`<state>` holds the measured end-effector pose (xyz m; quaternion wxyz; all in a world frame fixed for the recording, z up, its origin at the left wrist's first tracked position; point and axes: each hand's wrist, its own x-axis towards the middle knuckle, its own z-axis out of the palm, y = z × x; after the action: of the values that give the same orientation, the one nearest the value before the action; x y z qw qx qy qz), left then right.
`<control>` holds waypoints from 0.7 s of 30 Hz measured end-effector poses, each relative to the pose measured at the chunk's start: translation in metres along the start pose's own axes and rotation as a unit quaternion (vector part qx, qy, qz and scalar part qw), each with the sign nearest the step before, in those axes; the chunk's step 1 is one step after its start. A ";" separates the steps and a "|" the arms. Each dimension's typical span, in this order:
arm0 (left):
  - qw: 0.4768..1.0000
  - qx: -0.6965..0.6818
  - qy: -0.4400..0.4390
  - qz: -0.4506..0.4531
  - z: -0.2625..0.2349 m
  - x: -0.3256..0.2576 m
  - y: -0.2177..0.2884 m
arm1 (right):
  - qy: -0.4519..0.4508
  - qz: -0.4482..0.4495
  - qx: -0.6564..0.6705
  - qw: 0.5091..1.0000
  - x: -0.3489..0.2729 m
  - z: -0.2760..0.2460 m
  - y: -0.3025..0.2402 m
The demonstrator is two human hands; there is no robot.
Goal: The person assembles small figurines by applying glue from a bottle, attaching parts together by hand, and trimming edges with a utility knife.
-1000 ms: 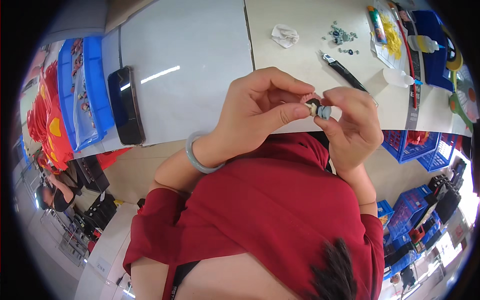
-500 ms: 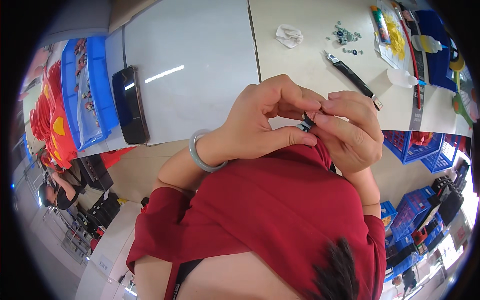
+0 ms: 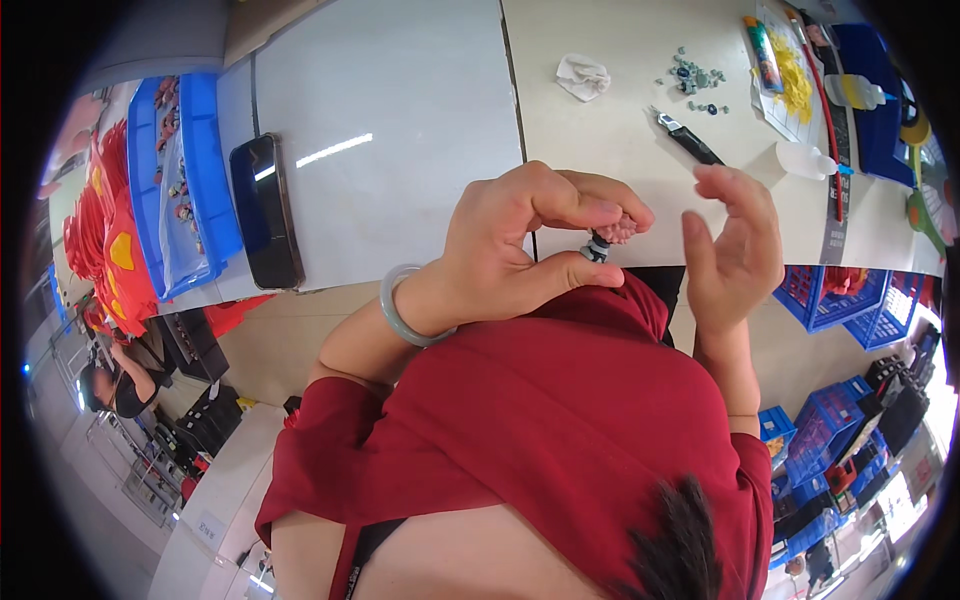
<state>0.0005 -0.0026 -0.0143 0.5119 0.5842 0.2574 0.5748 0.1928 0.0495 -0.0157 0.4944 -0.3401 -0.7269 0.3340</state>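
My left hand (image 3: 535,235) pinches a small figurine (image 3: 607,240) between thumb and fingers, just above the table's front edge. The figurine has a bumpy pink top and a dark and grey lower part; the fingertips cover some of it. To its right, my right hand (image 3: 735,245) is raised with thumb and fingers apart, holding nothing. Beyond that hand a black utility knife (image 3: 688,138) lies on the table, its lower end hidden behind the fingers. Several tiny grey-green pieces (image 3: 695,78) are scattered farther back, near a crumpled white tissue (image 3: 582,78).
A dark phone (image 3: 266,212) lies at the left beside a blue bin (image 3: 205,170) of small figurines. Toward the right are a white squeeze bottle (image 3: 803,160), yellow bits (image 3: 793,85) on a sheet and a red stick (image 3: 825,110). Blue crates (image 3: 820,300) stand below the table's right side.
My right hand has let go of the figurine and moved right, its fingers spreading. The figurine stays in my left hand, with more of its pink top showing.
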 end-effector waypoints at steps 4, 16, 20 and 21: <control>0.998 0.045 0.044 0.009 -0.005 -0.003 0.003 | -0.020 0.027 -0.178 0.983 0.010 -0.005 0.009; 0.990 0.102 0.091 0.028 -0.004 -0.006 0.007 | -0.257 -0.131 -0.244 0.926 0.046 0.049 0.038; 0.983 0.155 0.085 0.047 -0.007 -0.009 0.009 | -0.233 0.043 -0.054 0.970 0.035 0.037 0.016; 0.983 0.154 0.086 0.048 -0.009 -0.007 0.009 | -0.234 0.042 -0.055 0.970 0.033 0.031 0.008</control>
<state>-0.0117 -0.0089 -0.0105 0.3633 0.6164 0.3574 0.6003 0.1553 0.0764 -0.0147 0.2764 -0.3099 -0.8246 0.3842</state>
